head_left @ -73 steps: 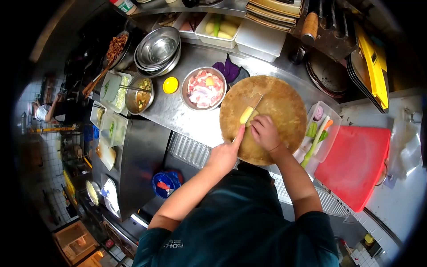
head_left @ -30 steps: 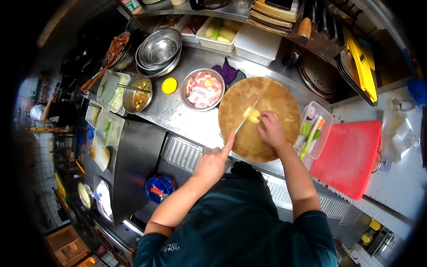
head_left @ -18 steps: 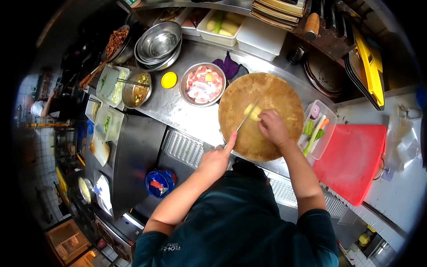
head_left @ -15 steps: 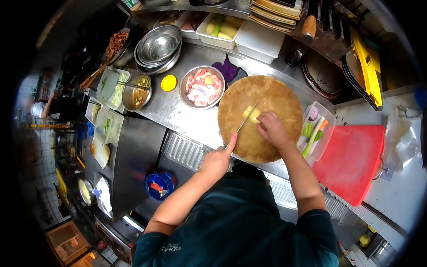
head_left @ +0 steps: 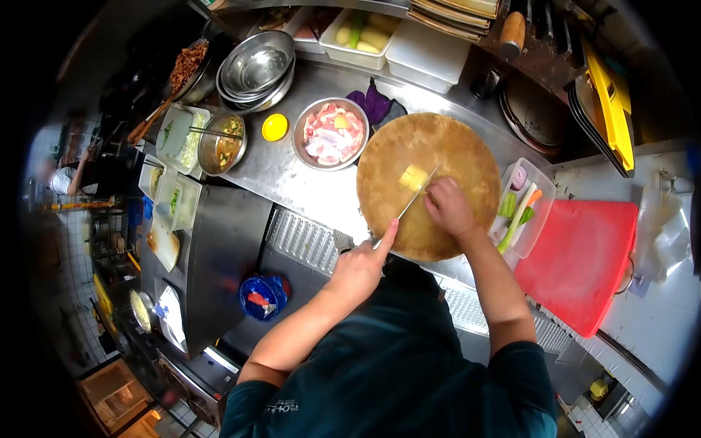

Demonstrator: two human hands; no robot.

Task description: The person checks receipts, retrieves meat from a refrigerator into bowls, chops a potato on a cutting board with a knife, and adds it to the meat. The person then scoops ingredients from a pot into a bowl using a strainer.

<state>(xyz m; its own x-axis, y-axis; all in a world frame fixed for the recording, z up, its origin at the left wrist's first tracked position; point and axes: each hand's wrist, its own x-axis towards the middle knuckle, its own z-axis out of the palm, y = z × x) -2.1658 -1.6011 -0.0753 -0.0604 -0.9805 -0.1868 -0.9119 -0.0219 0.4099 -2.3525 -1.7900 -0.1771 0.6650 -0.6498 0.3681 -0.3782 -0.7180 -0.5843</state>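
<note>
My left hand [head_left: 359, 271] is closed round the handle of a knife [head_left: 413, 201], its index finger stretched along the blade. The blade slants over a round wooden chopping board [head_left: 394, 226]. Just left of the blade's tip lie cut yellow pieces [head_left: 413, 177], and no finger touches them. On the blade's right side, my right hand [head_left: 448, 206] rests at the board with its fingers curled together; whatever is under the fingertips is hidden. A metal bowl of raw meat [head_left: 332, 136], with a yellow piece on top, stands left of the board.
A clear tub of vegetables [head_left: 527, 212] and a red board [head_left: 580, 263] are on the right. Stacked metal bowls [head_left: 255, 69], a yellow lid [head_left: 274, 127] and a bowl of sauce [head_left: 220, 144] stand left. Another person [head_left: 69, 179] is far left.
The knife has shifted right, from over the yellow food to its right side. My right hand has drawn back from the pieces, which now lie uncovered. My left hand moved slightly right with the knife.
</note>
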